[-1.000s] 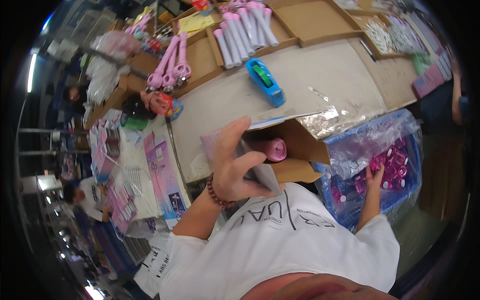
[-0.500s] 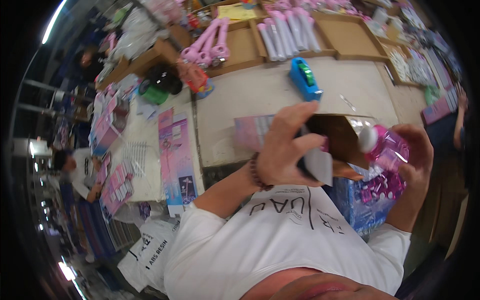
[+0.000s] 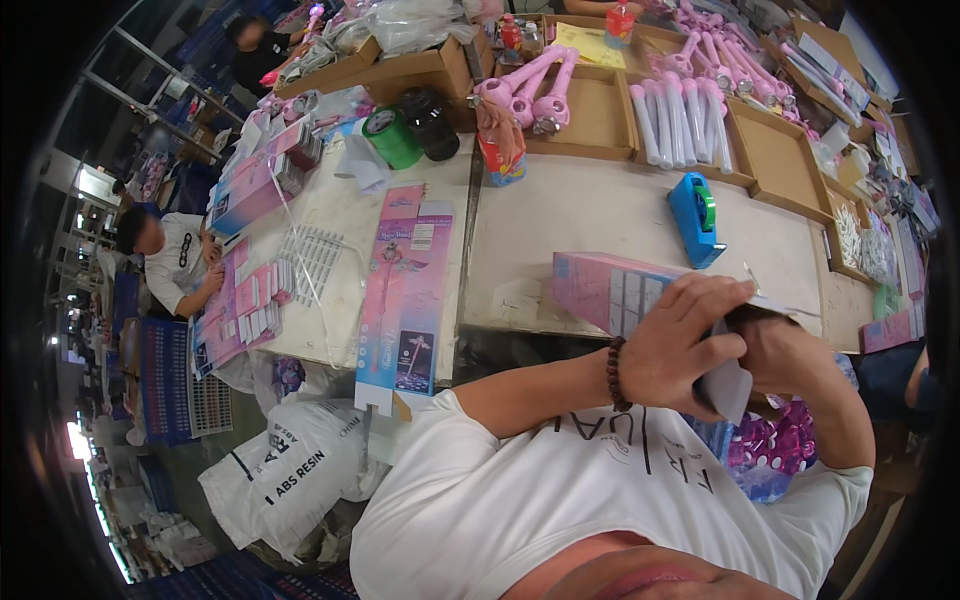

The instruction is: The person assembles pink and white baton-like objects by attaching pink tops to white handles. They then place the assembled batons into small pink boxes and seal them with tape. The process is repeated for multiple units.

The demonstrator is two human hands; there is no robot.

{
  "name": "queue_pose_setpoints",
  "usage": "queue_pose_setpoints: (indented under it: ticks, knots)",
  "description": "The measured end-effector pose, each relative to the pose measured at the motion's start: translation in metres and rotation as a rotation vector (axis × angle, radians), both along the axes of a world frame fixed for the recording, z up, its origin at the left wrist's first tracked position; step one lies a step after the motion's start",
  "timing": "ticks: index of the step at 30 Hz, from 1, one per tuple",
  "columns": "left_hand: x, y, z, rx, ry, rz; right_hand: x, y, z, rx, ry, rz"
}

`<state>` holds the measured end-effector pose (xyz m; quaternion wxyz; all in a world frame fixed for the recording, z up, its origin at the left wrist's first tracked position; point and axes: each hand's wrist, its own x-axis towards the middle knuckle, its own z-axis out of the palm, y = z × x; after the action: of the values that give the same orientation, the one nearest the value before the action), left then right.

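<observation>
Left hand (image 3: 685, 345) grip clenched on pink carton (image 3: 625, 290), right hand (image 3: 785, 355) grasping its end, bare tabletop (image 3: 590, 215) beyond

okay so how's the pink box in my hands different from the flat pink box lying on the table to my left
The pink box in your hands is folded up into a box shape and gripped by your left hand and right hand. The flat pink box lies unfolded on the table, untouched, showing its whole printed face. The held one is partly hidden by your hands. Both are long, pink and printed.

right hand (image 3: 790, 355) half hidden, box (image 3: 610, 290) end covered
</observation>
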<state>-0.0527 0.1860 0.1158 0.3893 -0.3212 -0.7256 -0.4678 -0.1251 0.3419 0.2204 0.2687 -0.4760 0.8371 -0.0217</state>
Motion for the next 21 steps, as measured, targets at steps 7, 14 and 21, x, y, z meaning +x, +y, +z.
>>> queue_pose_setpoints:
  ticks: [7,14,21]
  knots:
    - [0.012,0.000,-0.002,0.017,0.041,-0.065,0.010,-0.022,-0.021,0.069,-0.016,-0.001]
    - [0.022,-0.030,-0.005,0.030,0.033,-0.126,0.034,-0.044,0.007,-0.074,0.024,0.011]
    - [0.021,-0.080,-0.007,0.048,-0.001,-0.073,0.006,-0.017,0.051,-0.444,-0.158,0.202]
